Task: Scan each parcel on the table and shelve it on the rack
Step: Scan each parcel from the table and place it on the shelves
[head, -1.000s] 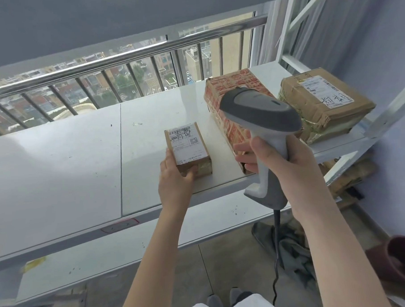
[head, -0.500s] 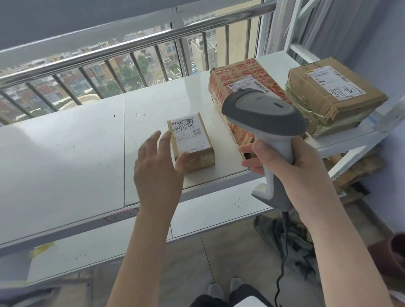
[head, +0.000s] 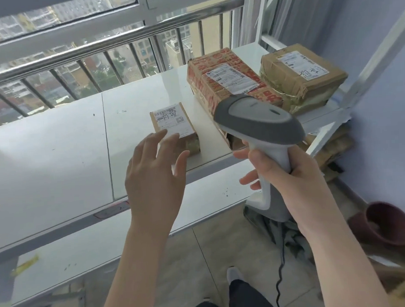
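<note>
A small brown parcel (head: 172, 124) with a white label lies flat on the white table (head: 58, 159). My left hand (head: 155, 176) hovers just in front of it, fingers spread, holding nothing. My right hand (head: 288, 179) grips the handle of a grey and white barcode scanner (head: 258, 120), whose head points toward the parcels. A larger parcel with red print (head: 226, 82) lies behind the scanner at the table's right end. Another brown taped parcel (head: 302, 74) sits on the white rack (head: 323, 115) at the right.
A steel window railing (head: 99, 48) runs behind the table. More cardboard parcels (head: 336, 147) sit on the rack's lower level. A dark red pot (head: 390, 224) and a grey cloth (head: 286, 233) lie on the floor at the right. The scanner cable (head: 280, 277) hangs down.
My left hand has let go of the small parcel and drawn back, fingers spread. The parcel stays flat on the table. The scanner stays in my right hand.
</note>
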